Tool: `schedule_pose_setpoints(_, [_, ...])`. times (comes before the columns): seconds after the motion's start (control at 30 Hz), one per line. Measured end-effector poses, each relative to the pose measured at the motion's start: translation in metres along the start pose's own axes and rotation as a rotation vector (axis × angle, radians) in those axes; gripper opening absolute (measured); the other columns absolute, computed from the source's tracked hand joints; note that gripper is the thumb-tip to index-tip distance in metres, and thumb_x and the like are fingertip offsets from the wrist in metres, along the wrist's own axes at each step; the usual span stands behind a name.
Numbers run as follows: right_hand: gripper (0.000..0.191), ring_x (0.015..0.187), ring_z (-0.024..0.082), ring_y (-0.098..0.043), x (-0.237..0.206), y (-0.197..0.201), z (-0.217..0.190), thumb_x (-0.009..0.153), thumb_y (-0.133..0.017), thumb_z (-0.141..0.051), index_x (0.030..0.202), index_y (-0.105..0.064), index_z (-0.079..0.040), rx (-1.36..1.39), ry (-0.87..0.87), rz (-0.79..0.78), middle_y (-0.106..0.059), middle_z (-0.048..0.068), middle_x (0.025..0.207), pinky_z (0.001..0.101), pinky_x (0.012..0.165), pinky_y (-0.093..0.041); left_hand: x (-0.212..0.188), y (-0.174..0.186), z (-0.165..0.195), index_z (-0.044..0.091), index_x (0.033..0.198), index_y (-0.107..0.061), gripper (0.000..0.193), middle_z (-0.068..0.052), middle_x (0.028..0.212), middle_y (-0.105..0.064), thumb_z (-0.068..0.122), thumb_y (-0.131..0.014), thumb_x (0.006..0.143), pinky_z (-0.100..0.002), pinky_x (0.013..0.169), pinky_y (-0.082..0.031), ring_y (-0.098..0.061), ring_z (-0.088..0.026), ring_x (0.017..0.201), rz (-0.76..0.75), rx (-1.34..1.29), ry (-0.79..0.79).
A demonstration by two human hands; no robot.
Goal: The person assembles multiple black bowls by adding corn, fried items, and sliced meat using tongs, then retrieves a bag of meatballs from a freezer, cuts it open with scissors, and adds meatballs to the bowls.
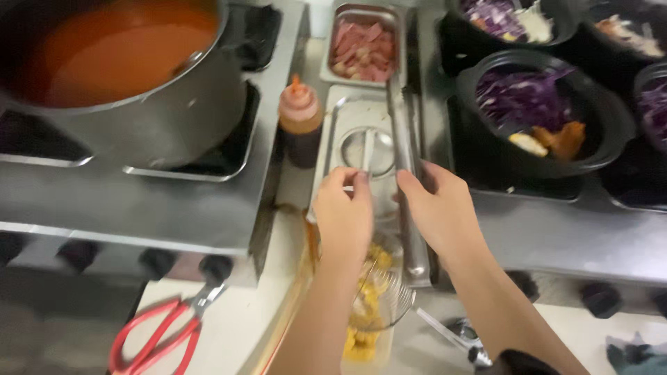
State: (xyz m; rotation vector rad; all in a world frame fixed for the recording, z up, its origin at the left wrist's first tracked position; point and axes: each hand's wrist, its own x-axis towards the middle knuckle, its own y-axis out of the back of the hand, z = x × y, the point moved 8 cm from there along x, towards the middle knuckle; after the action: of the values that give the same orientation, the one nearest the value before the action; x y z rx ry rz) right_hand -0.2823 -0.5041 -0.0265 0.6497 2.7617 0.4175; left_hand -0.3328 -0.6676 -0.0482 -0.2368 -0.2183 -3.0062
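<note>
We see both hands meeting over a steel lid [368, 149] on a narrow tray — the left hand [344, 215] pinches its near edge, the right hand [438, 208] grips the rim beside it. Below the wrists sits a container of yellow food [368, 326]; red scissors [163, 333] lie far left.

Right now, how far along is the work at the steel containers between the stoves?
Done: black bowls already hold purple cabbage; the big steel pot holds orange sauce. In hand: both the left hand and right hand touch the lidded rectangular steel container. Left: its lid stays on; the wire strainer holds yellow pieces.
</note>
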Motion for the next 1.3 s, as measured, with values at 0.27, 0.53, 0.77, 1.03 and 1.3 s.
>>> schedule_pose_setpoints(0.27, [0.063, 0.1, 0.037, -0.072, -0.021, -0.03, 0.005, 0.086, -0.071, -0.039, 0.139, -0.061, -0.006, -0.594, 0.244, 0.045, -0.075, 0.021, 0.104, 0.0442, 0.089, -0.055, -0.074, 0.051, 0.004, 0.003, 0.098, -0.071, 0.021, -0.013, 0.092, -0.075, 0.021, -0.063, 0.095, -0.036, 0.075, -0.056, -0.074, -0.024, 0.08, 0.041, 0.022, 0.056])
schedule_pose_setpoints(0.53, [0.048, 0.108, 0.041, -0.066, -0.037, -0.042, -0.03, 0.088, -0.069, -0.034, 0.129, -0.068, -0.008, -0.912, 0.436, 0.093, -0.072, 0.02, 0.115, 0.0519, 0.09, -0.052, -0.117, 0.078, 0.007, 0.003, 0.095, -0.071, 0.018, -0.01, 0.089, -0.074, 0.02, -0.065, 0.092, -0.037, 0.071, -0.053, -0.071, -0.023, 0.076, 0.052, 0.092, 0.102])
schedule_pose_setpoints(0.77, [0.05, 0.115, 0.042, -0.063, -0.042, -0.033, -0.028, 0.09, -0.069, -0.037, 0.131, -0.069, -0.008, -0.893, 0.415, 0.076, -0.068, 0.025, 0.121, 0.0506, 0.102, -0.047, -0.127, 0.07, 0.021, 0.003, 0.095, -0.071, 0.018, -0.01, 0.09, -0.072, 0.02, -0.064, 0.092, -0.036, 0.067, -0.053, -0.069, -0.022, 0.073, 0.008, 0.06, 0.143])
schedule_pose_setpoints(1.03, [0.058, 0.111, 0.048, -0.06, -0.024, -0.029, -0.039, 0.081, -0.077, -0.037, 0.126, -0.069, -0.002, -0.779, 0.592, 0.15, -0.064, 0.031, 0.118, 0.052, 0.099, -0.046, -0.102, 0.047, 0.038, 0.004, 0.095, -0.072, 0.017, -0.01, 0.089, -0.073, 0.019, -0.064, 0.091, -0.037, 0.069, -0.053, -0.071, -0.023, 0.076, 0.034, 0.056, 0.075])
schedule_pose_setpoints(1.3, [0.037, 0.099, 0.035, -0.068, 0.077, -0.038, -0.095, 0.084, -0.071, -0.026, 0.116, -0.074, -0.008, -0.38, 0.604, 0.086, -0.069, 0.021, 0.114, 0.0445, 0.089, -0.054, 0.007, -0.008, 0.058, 0.004, 0.095, -0.066, 0.012, -0.009, 0.083, -0.072, 0.015, -0.066, 0.088, -0.037, 0.069, -0.055, -0.07, -0.022, 0.072, 0.056, -0.027, 0.037])
